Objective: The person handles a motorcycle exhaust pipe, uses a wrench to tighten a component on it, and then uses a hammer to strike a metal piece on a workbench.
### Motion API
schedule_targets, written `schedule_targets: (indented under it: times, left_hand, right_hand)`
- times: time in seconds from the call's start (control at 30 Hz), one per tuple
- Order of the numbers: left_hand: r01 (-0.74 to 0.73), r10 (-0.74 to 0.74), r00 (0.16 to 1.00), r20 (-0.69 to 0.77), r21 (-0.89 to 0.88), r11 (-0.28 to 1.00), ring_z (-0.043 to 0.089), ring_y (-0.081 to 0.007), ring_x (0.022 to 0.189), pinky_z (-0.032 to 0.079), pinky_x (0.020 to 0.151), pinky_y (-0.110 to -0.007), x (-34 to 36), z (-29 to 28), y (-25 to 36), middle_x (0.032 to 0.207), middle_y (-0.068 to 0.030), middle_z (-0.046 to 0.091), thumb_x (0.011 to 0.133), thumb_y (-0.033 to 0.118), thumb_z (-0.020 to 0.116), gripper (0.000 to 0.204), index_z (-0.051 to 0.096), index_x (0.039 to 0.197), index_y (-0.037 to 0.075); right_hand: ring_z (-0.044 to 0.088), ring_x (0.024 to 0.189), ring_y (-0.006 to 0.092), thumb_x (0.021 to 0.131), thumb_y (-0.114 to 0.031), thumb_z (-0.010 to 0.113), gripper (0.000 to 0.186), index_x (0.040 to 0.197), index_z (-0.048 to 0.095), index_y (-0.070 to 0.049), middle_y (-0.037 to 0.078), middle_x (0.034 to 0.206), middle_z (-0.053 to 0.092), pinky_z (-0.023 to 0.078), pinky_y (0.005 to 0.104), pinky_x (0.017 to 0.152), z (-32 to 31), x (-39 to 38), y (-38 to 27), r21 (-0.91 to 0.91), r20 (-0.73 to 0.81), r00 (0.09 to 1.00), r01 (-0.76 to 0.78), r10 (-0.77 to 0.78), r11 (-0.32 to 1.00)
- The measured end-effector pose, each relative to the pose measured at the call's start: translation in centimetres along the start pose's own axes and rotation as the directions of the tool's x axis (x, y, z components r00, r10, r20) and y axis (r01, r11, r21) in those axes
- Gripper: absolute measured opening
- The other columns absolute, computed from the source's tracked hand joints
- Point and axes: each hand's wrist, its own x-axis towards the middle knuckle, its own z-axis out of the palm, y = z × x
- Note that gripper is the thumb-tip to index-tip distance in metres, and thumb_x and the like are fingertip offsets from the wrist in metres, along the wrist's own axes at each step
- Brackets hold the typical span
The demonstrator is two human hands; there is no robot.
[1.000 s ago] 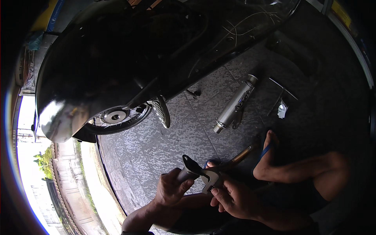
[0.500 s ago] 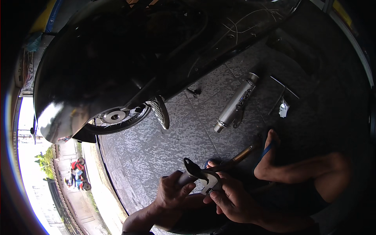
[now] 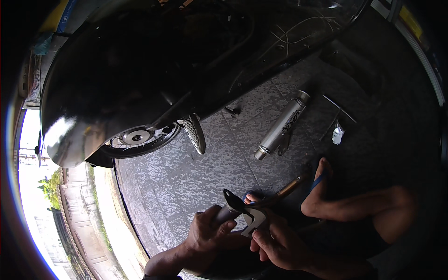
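The left hand [image 3: 204,232] gripped a gray tube [image 3: 226,215]. The right hand [image 3: 281,241] held an adjustable wrench [image 3: 259,219] at its dark flange [image 3: 232,200].

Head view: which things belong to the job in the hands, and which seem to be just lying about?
In hand:
- grey dark-ended part, left hand
- adjustable wrench, right hand

Apparently lying about, on the floor:
- silver cylinder
- T-handled tool
- small silvery packet
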Motion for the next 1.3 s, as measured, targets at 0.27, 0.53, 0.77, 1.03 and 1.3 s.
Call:
schedule_targets:
  times: [0.27,0.53,0.77,1.03,1.3]
  left_hand:
    - [0.204,-0.188,0.978,0.087,-0.240,0.949,0.070,-0.0198,0.075,0.051,0.063,-0.034,0.0,0.4,-1.0,0.075,-0.0155,0.068,0.089,0.044,0.073,0.049,0.062,0.100,-0.003]
    - [0.246,-0.227,0.968,0.104,-0.242,0.939,0.067,-0.0170,0.072,0.050,0.061,-0.033,0.2,-0.1,-0.3,0.072,-0.0143,0.067,0.088,0.043,0.074,0.049,0.062,0.099,-0.003]
    - [0.283,-0.251,0.958,0.137,-0.320,0.904,0.065,-0.0132,0.079,0.049,0.063,-0.032,0.8,-0.4,0.8,0.079,-0.0159,0.067,0.090,0.041,0.073,0.048,0.061,0.100,-0.004]
    - [0.129,-0.115,0.989,0.088,-0.164,0.978,0.068,-0.0205,0.074,0.049,0.061,-0.035,0.1,-0.5,0.4,0.076,-0.0156,0.067,0.088,0.053,0.069,0.059,0.064,0.100,-0.005]
    - [0.239,-0.137,0.955,0.262,-0.412,0.879,0.071,-0.0208,0.071,0.054,0.058,-0.031,1.4,-1.8,1.6,0.083,-0.0155,0.068,0.094,0.037,0.065,0.045,0.059,0.115,-0.002]
  right_hand:
    - [0.057,0.070,0.0076,0.103,-0.010,0.047,0.058,0.154,0.020,-0.002,0.009,0.103,0.056,0.053,0.0230,0.055,-0.1,0.0,1.1,-0.014,0.015,0.998,-0.061,0.062,0.998]
    - [0.059,0.053,0.0077,0.101,-0.019,0.057,0.028,0.111,0.054,0.008,0.006,0.074,0.061,0.050,0.0218,0.050,0.1,0.1,0.4,-0.035,-0.089,0.996,0.022,-0.025,0.999]
    - [0.058,0.055,0.0078,0.103,-0.015,0.051,0.025,0.117,0.050,0.006,0.005,0.072,0.060,0.048,0.0218,0.050,-1.0,-0.2,-0.3,-0.019,-0.028,1.000,-0.003,0.002,1.000]
    - [0.057,0.052,0.0079,0.103,-0.022,0.053,0.025,0.115,0.054,0.000,0.002,0.068,0.060,0.050,0.0236,0.050,-0.1,-0.3,-1.2,-0.112,-0.114,0.983,-0.155,0.142,0.982]
    - [0.057,0.050,0.0087,0.102,-0.022,0.054,0.022,0.104,0.055,-0.001,0.003,0.065,0.060,0.047,0.0237,0.048,0.4,-1.1,-0.6,-0.130,-0.169,0.984,-0.082,0.059,0.988]
